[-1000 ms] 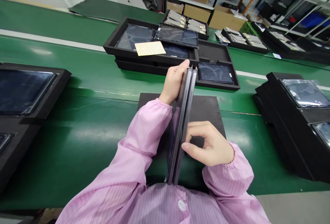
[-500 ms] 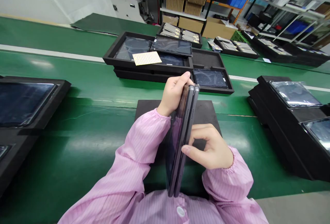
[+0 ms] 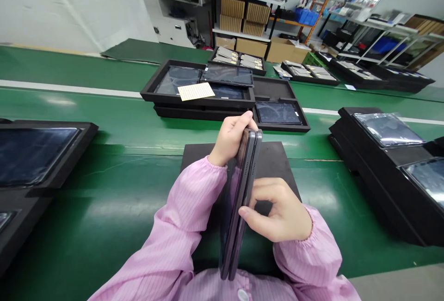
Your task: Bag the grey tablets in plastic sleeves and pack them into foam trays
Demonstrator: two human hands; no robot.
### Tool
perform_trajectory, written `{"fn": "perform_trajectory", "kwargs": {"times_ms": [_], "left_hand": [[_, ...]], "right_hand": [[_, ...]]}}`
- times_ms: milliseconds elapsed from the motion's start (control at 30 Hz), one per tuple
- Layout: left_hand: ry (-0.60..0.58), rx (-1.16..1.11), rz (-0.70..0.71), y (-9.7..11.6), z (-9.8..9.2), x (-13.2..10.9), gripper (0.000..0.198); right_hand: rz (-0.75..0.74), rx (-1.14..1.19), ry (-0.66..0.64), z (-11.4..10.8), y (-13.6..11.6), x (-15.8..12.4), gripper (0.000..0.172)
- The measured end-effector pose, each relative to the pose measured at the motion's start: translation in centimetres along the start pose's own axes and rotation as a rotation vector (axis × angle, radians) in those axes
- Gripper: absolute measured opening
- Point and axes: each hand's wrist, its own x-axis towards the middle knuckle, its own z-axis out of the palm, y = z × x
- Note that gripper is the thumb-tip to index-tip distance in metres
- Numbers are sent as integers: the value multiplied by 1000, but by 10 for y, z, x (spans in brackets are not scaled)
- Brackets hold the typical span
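Observation:
Two dark tablets (image 3: 242, 199) stand on edge, pressed face to face, close to my body and above a black pad (image 3: 274, 157). My left hand (image 3: 231, 137) is closed round their far end, thumb on top. Against the right-hand tablet is my right hand (image 3: 277, 211), its thumb on the near long edge and its bent fingers at the tablet's outer face. Small speaker holes show along the edges facing me. The fingertips of my right hand are partly hidden behind the tablet.
Beyond the pad are stacked black trays (image 3: 204, 112) with tablets and a yellowish sticker sheet (image 3: 196, 91). More tablet trays stand at the left (image 3: 48, 176) and right (image 3: 381, 176) on the green bench (image 3: 132, 227). Farther back are trays of grey parts (image 3: 308, 73).
The view has tilted up slightly, so the bench and trays sit lower in the picture. Both hands keep the same hold on the two tablets.

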Motion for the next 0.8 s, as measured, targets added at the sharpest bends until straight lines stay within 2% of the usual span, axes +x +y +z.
{"fn": "perform_trajectory", "kwargs": {"times_ms": [633,700,800], "left_hand": [[49,28,-48,-7,-5,3,70],[60,37,-49,-6,-4,4,70],[90,70,-19,-3,0,2,70]], "right_hand": [[55,-50,36,2,-4,1,41],[103,-120,99,5,-4,3,42],[222,-321,298,12,-7,4,34]]}}
